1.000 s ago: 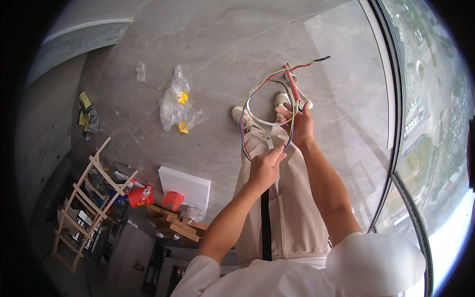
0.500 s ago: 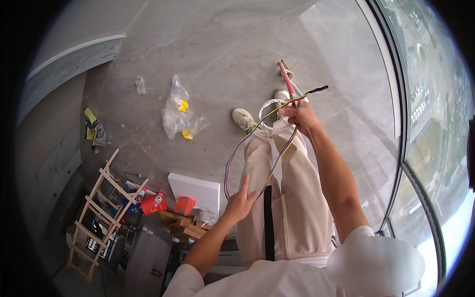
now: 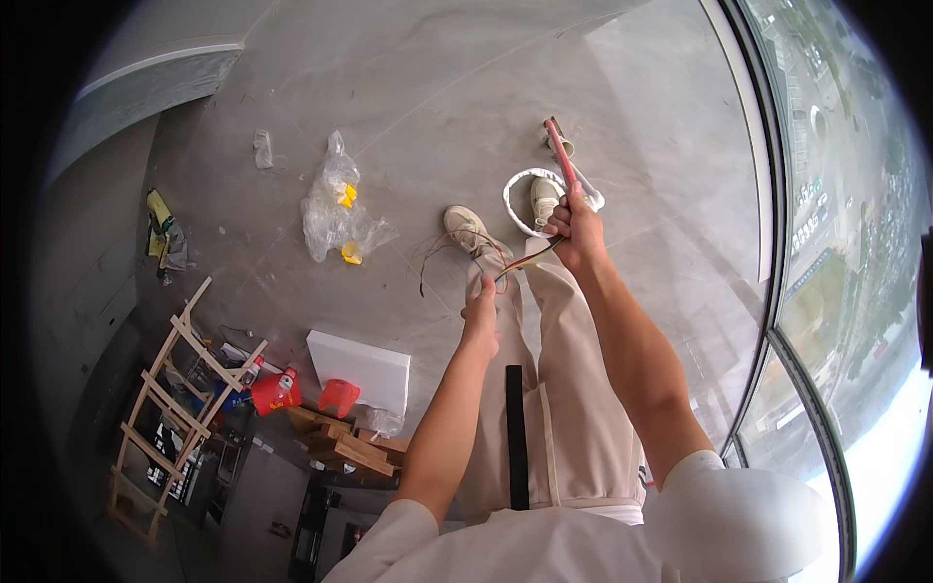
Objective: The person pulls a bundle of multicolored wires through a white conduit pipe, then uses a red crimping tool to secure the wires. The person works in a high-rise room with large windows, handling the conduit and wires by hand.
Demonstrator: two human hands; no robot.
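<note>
My right hand (image 3: 576, 231) is closed round the lower end of a red stick-like tool (image 3: 561, 151), whose exact kind I cannot make out. It also grips a bundle of thin coloured electrical wires (image 3: 530, 258). A white sleeved cable (image 3: 512, 207) loops out beside that hand, above my shoe. Lower and to the left, my left hand (image 3: 479, 313) is closed on the same wires, its thumb side upward. Past it, thin wire ends (image 3: 425, 264) curl out, blurred by motion, over my left shoe (image 3: 466, 226).
Clear plastic bags with yellow pieces (image 3: 328, 209) lie on the grey floor (image 3: 437, 117) to the left. A wooden ladder-like frame (image 3: 175, 413), a red bucket (image 3: 275, 391), a white foam board (image 3: 364, 364) and wood blocks (image 3: 355, 447) crowd the lower left. A tall window (image 3: 826, 223) runs along the right.
My left hand has moved up toward my right hand, its fingers drawn in. The wide wire loop between the hands has become a short stretch. Loose wire ends now swing to the left.
</note>
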